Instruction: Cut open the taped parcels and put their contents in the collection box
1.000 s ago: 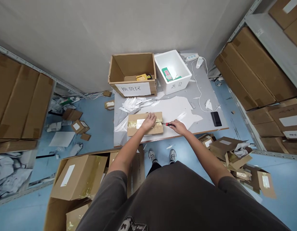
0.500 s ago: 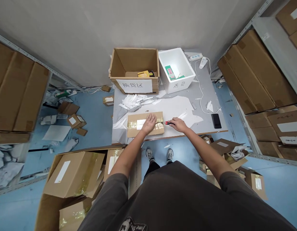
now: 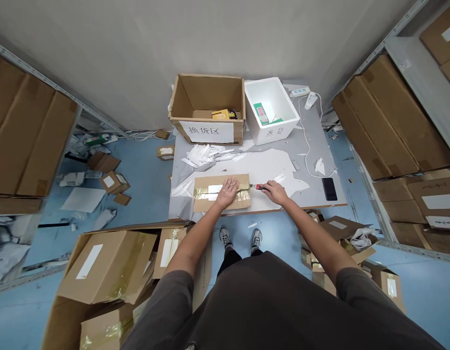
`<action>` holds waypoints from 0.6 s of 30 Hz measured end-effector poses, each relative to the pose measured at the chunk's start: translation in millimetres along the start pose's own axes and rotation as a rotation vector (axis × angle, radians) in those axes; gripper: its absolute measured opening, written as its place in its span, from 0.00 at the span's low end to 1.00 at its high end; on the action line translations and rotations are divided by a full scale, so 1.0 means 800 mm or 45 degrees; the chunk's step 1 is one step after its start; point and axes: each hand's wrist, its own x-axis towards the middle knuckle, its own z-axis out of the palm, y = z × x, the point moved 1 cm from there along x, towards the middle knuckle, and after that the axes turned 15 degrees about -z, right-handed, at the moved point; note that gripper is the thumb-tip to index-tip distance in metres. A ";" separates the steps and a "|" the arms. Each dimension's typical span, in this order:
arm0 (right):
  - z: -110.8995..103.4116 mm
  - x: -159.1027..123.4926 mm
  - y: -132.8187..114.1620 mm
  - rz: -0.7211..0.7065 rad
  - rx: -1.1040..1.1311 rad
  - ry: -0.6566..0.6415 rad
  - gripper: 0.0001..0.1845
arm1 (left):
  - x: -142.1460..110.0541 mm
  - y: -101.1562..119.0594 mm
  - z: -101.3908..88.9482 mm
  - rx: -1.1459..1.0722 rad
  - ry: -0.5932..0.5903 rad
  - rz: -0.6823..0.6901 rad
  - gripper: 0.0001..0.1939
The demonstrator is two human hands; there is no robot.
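Note:
A flat cardboard box [image 3: 203, 200] with shiny tape and a white label lies near the table's front edge. My left hand [image 3: 228, 192] rests on its top, fingers stretched out flat over the tape. Just off the box's right end, my right hand [image 3: 275, 191] is closed around a red and black utility knife [image 3: 260, 187]. The blade points left at the taped seam; whether its tip touches the box I cannot make out. Paper scraps [image 3: 203, 155] lie behind the box.
At the table's back stand a large open carton [image 3: 208, 132] and a white foam bin [image 3: 272, 132], both holding small packages. A phone [image 3: 329, 189] and a white cable lie on the right. Cartons crowd the floor left [image 3: 101, 265] and right [image 3: 387, 287]; loaded shelves flank both sides.
My right hand has drawn the knife slightly to the right, away from the seam and off the box's end. The left hand stays on the box. The view has shifted a little.

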 end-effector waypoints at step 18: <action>0.080 -0.020 -0.135 0.899 0.855 0.512 0.33 | 0.013 -0.049 -0.125 0.288 -0.360 -0.223 0.38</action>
